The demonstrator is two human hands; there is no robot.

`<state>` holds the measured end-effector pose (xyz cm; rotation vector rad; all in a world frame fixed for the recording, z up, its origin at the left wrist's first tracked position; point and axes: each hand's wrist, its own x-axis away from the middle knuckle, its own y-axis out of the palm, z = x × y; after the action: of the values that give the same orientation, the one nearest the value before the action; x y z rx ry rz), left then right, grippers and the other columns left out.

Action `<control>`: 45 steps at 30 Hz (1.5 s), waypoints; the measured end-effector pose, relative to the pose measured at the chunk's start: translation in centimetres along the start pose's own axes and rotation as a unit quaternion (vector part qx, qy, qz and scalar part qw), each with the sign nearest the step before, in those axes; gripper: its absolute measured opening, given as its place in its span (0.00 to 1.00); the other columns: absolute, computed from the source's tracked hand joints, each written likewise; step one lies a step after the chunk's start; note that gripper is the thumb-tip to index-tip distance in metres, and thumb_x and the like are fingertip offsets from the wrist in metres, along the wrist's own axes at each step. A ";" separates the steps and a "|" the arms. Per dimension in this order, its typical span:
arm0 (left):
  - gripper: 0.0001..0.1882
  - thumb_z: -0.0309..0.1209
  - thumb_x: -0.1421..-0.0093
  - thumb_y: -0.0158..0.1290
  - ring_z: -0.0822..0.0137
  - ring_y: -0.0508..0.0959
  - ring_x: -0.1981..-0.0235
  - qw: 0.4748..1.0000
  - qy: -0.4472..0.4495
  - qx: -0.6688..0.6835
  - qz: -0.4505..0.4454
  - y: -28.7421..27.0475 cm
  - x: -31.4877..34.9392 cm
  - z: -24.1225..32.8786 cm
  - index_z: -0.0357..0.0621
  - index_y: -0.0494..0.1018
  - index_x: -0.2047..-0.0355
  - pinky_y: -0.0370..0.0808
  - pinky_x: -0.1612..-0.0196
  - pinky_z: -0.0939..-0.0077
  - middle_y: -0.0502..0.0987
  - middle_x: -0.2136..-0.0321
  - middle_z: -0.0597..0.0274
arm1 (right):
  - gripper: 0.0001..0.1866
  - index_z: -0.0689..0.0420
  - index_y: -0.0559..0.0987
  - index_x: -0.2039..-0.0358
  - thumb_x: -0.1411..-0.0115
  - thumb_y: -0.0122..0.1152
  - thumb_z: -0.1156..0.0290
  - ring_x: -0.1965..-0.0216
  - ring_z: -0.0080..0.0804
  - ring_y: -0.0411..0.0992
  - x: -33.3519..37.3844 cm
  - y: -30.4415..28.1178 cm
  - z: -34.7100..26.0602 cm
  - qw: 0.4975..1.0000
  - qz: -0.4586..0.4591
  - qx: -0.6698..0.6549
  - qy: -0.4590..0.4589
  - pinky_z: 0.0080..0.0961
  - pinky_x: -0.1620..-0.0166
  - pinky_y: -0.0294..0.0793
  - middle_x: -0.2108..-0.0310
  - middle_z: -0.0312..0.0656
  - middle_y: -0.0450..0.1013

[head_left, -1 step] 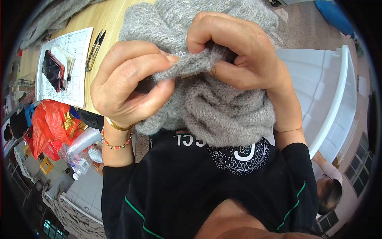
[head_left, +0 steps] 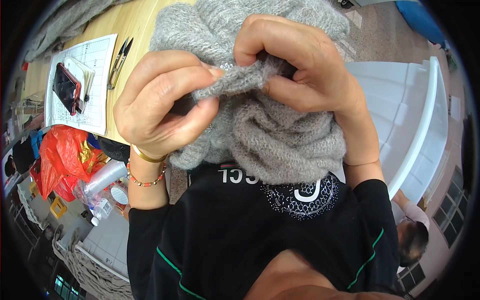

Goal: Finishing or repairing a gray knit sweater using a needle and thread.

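A fluffy grey knitted garment [head_left: 280,135] is bunched up in front of my chest, over my black top. My left hand [head_left: 165,100] pinches a fold of the knit between thumb and fingers. My right hand [head_left: 300,65] grips the same fold from the right, its fingers curled over the fabric. A small shiny bead or sequin [head_left: 227,66] shows on the fold between my two hands. Two bracelets circle my left wrist.
A wooden table [head_left: 130,25] lies at upper left with a printed sheet [head_left: 95,90], a phone [head_left: 66,89] on it and small thread snips [head_left: 118,62]. A red plastic bag [head_left: 62,155] sits at left. A white plastic bin [head_left: 415,115] stands at right, another person [head_left: 412,235] below it.
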<state>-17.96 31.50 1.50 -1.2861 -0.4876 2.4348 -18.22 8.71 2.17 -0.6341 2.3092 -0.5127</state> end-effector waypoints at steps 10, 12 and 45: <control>0.17 0.16 0.62 0.63 0.63 0.79 0.70 0.999 -0.002 -0.037 0.010 0.4 0.6 0.2 0.36 0.79 0.67 0.76 0.69 0.75 0.78 0.70 0.55 | 0.21 0.66 0.77 0.64 0.65 0.56 0.86 0.68 0.36 0.72 0.5 0.0 0.0 0.999 0.030 0.005 0.011 0.27 0.64 0.72 0.71 0.43 0.72; 0.18 0.15 0.62 0.63 0.63 0.79 0.68 0.998 0.016 -0.056 -0.007 0.5 1.0 0.4 0.36 0.79 0.66 0.77 0.67 0.75 0.77 0.67 0.55 | 0.23 0.65 0.78 0.62 0.65 0.57 0.86 0.69 0.35 0.72 0.6 0.5 -0.5 0.999 0.038 0.023 0.013 0.26 0.65 0.72 0.71 0.43 0.72; 0.18 0.16 0.60 0.63 0.60 0.82 0.66 0.997 0.050 -0.046 0.030 1.6 1.3 -0.1 0.36 0.79 0.65 0.81 0.67 0.73 0.77 0.67 0.55 | 0.17 0.64 0.79 0.72 0.69 0.58 0.86 0.71 0.31 0.73 1.5 1.2 -0.7 0.991 0.118 0.034 0.044 0.21 0.68 0.71 0.72 0.41 0.75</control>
<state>-18.81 30.67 -0.20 -1.4722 -0.5465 2.4075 -20.04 8.97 1.27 -0.3057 2.3987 -0.5132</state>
